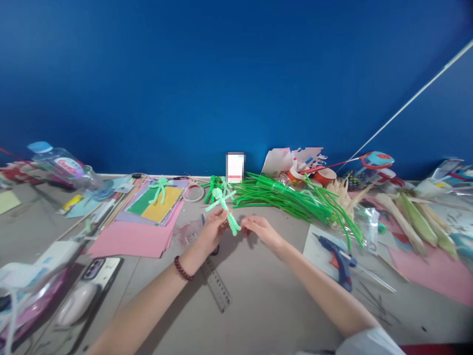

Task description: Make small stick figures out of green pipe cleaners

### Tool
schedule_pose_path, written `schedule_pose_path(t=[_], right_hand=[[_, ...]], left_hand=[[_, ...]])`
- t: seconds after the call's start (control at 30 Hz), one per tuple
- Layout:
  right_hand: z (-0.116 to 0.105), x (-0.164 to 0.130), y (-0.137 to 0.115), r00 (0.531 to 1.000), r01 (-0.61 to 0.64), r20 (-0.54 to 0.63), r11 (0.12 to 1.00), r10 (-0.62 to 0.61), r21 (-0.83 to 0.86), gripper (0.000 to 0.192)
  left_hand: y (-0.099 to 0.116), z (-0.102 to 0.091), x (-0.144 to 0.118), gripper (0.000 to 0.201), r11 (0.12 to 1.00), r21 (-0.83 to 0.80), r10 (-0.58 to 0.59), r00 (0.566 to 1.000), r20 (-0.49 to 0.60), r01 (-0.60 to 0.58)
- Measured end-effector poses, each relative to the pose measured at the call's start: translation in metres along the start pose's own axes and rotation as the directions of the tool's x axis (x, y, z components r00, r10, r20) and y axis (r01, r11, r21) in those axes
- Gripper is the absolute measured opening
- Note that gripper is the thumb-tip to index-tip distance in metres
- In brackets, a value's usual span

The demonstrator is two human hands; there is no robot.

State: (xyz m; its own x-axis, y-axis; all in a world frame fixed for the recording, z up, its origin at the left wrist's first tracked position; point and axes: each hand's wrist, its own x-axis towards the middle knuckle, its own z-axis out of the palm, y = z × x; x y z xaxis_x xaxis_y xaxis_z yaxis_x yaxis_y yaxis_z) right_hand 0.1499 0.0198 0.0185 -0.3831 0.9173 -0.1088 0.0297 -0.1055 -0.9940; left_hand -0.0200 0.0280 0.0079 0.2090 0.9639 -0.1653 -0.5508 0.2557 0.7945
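One light green pipe-cleaner figure [224, 207] is held up above the worktop [258, 296], pinched at its lower part by the fingers of the left hand [212, 231]. The right hand [260, 230] is kept just beside the figure's legs with the fingers loosely curled and nothing seen in its grip. The figure already shows a head, spread arms and a twisted body, so the shaping appears mostly done. A similar finished figure [159, 188] lies on coloured paper sheets [140, 231]. Many unused green pipe cleaners [291, 199] remain piled nearby, and a blue glue gun [338, 259] is left untouched.
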Motion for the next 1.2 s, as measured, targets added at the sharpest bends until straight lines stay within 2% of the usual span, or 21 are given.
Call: schedule_pose_path(t=[0.1, 0.3, 0.5, 0.67, 0.8, 0.97, 1.07, 1.2], right_hand=[[0.002, 0.000, 0.001, 0.998, -0.033, 0.057, 0.999, 0.030, 0.043, 0.035], [0.002, 0.002, 0.005, 0.998, -0.050, 0.032, 0.998, 0.049, 0.026, 0.030], [0.002, 0.001, 0.009, 0.996, -0.089, -0.003, 0.996, 0.089, 0.007, 0.029], [0.002, 0.002, 0.011, 0.998, -0.063, -0.021, 0.998, 0.062, -0.023, 0.029], [0.003, 0.003, 0.012, 0.996, -0.053, -0.068, 0.998, 0.052, -0.016, 0.029], [0.009, 0.005, 0.016, 0.990, -0.048, -0.124, 0.994, 0.060, 0.093, 0.028], [0.013, 0.005, 0.019, 0.989, -0.015, -0.145, 0.989, 0.036, 0.144, 0.028], [0.017, 0.004, 0.021, 0.982, 0.017, -0.187, 0.990, 0.010, 0.142, 0.029]], left_hand=[[0.000, -0.002, 0.003, 0.026, 0.998, 0.028, 0.058, 0.998, 0.016, -0.059], [-0.006, 0.000, 0.004, 0.033, 0.995, 0.066, 0.082, 0.995, -0.060, -0.078], [-0.001, 0.008, -0.002, 0.025, 0.943, 0.275, 0.225, 0.969, -0.106, -0.189], [0.001, 0.008, -0.005, 0.026, 0.879, 0.454, 0.192, 0.979, -0.061, -0.144], [0.002, 0.005, -0.004, 0.026, 0.840, 0.530, 0.164, 0.986, -0.041, -0.117], [0.000, 0.007, -0.004, 0.025, 0.866, 0.489, 0.209, 0.965, -0.158, -0.107], [-0.005, 0.007, -0.004, 0.024, 0.913, 0.403, 0.175, 0.957, -0.231, -0.070], [-0.010, 0.007, -0.004, 0.024, 0.953, 0.300, 0.114, 0.956, -0.272, -0.028]])
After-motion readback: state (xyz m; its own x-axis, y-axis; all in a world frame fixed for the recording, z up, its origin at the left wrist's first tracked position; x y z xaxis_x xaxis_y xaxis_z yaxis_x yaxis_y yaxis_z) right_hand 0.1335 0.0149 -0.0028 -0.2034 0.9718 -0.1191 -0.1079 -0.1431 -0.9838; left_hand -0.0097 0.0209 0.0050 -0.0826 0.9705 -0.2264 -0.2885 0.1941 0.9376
